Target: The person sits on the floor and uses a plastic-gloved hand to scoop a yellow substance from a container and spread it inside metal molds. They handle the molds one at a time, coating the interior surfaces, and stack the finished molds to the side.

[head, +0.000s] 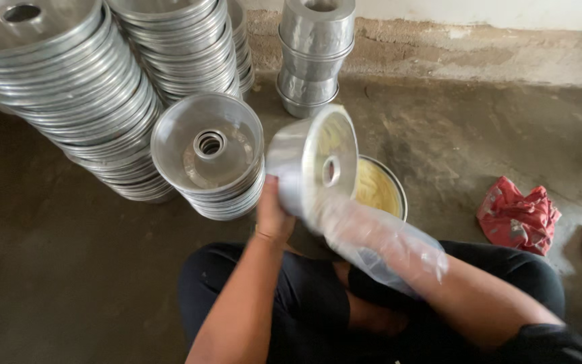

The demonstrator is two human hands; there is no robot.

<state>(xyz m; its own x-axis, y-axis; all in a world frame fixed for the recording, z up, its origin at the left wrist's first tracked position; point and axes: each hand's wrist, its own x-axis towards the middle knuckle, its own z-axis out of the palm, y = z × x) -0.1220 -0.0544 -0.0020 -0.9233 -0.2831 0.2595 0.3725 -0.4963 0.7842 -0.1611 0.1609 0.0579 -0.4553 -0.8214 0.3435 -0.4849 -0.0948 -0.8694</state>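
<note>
**Aluminium ring pan in my hands**

Aluminium stacks of pans (69, 87) crowd the floor's (48, 269) far-left corner. My left hand (272, 212) grips the tilted ring pan (311, 165) above my lap; my right hand (345, 226), in a clear plastic bag (385, 246), presses inside it, fingers blurred.

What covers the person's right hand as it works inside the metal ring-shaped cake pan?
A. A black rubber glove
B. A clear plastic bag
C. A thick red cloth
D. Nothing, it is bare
B: the right hand is wrapped in a see-through plastic bag reaching into the pan, which the bare left hand holds tilted.
</note>
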